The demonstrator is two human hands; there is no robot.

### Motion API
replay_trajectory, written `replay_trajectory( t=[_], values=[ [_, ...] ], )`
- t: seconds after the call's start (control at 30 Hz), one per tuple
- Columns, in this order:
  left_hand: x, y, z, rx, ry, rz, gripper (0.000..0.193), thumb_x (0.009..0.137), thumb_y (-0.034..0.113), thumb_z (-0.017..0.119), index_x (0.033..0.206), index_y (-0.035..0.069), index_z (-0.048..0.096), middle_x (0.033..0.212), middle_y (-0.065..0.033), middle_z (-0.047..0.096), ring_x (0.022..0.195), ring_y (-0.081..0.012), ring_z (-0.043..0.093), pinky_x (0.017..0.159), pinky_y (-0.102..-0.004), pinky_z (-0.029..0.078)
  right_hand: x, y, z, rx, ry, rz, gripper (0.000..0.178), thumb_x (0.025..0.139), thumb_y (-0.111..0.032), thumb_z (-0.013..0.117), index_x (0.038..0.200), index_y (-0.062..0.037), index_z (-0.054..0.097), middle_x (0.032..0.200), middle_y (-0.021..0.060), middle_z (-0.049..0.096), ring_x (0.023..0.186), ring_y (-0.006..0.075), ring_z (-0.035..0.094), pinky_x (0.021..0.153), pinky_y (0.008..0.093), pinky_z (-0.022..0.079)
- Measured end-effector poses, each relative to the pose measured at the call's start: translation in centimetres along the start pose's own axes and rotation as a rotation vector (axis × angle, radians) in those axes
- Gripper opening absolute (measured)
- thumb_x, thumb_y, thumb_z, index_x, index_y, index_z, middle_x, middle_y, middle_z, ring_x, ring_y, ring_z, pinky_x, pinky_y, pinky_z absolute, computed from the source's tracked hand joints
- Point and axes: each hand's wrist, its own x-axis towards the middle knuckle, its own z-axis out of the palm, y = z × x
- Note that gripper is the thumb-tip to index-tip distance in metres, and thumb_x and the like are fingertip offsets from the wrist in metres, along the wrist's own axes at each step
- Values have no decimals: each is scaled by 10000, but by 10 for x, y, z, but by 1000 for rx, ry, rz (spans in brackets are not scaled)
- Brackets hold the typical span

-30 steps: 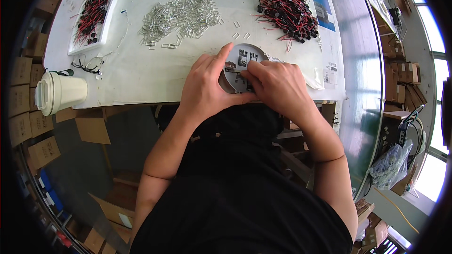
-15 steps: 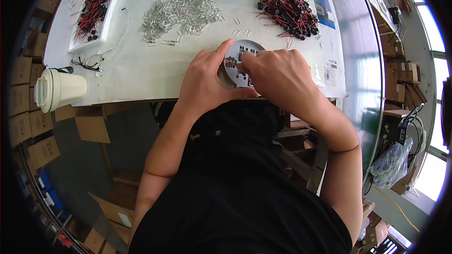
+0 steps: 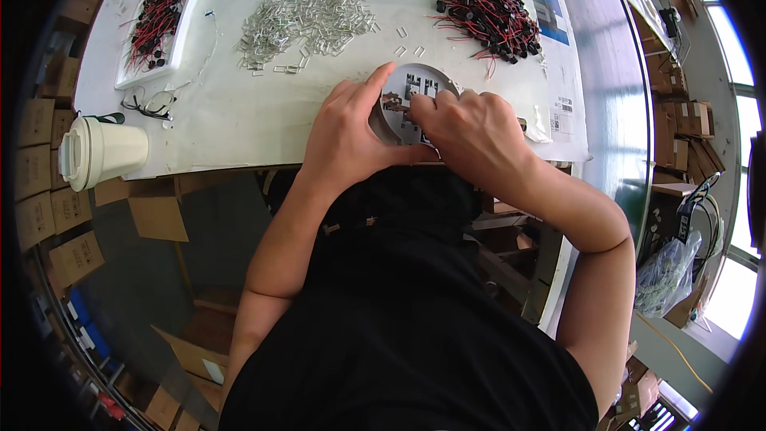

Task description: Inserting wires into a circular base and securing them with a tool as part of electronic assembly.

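Note:
A round, shallow grey housing [image 3: 386, 118] with dark and brown parts inside rests at the table's front edge. My left hand [image 3: 343, 132] grips its left side, index finger along the far left rim and thumb along the near rim. My right hand [image 3: 476, 129] is closed over the right half, fingers curled down to the inside. Whatever it pinches is hidden by the fingers. Behind that hand's right side a small dark end [image 3: 523, 124] pokes out; I cannot tell whether it belongs to something held.
Beyond the housing lies a heap of small clear U-shaped pieces [image 3: 307, 20], a few of them loose. A pile of black parts with red wires [image 3: 487, 16] sits far right, and a white tray [image 3: 191, 4] holds more. At left are glasses [image 3: 148, 104] and a cream cup [image 3: 112, 150].
My right hand has turned a little over the housing, and its elbow has swung outward to the right. My left hand keeps its hold in the same place.

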Motion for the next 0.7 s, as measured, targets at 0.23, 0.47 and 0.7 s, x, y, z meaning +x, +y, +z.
replay_trajectory(
  t=[0.23, 0.47, 0.7],
  values=[
    [0, 2, -4, -45, -14, -13, 1075, 601, 480, 1010, 1446, -30, 581, 1108, -188, 741, 1062, -362, 687, 967, -456, 550, -7, 19, 25, 315, 96, 34, 189, 970, -224, 701, 941, -73, 592, 751, 76, 654, 660, 312, 707, 574, 418, 541],
    [-3, -17, -25, -260, -181, 11, 693, 802, 177, 910, 1420, 43, 625, 1106, -157, 741, 1028, -340, 705, 929, -424, 572, -28, 10, 14, 630, 274, 39, 312, 940, -326, 778, 1086, -74, 668, 892, 94, 688, 734, 333, 711, 641, 446, 553],
    [2, -16, -7, -415, -52, -86, 289, 893, -28, 757, 1178, 13, 732, 881, -76, 628, 695, -195, 579, 626, -318, 482, -33, 1, 19, 462, 641, -42, 436, 801, -245, 898, 1147, -62, 706, 945, 78, 727, 739, 249, 729, 624, 382, 559]
  ],
)
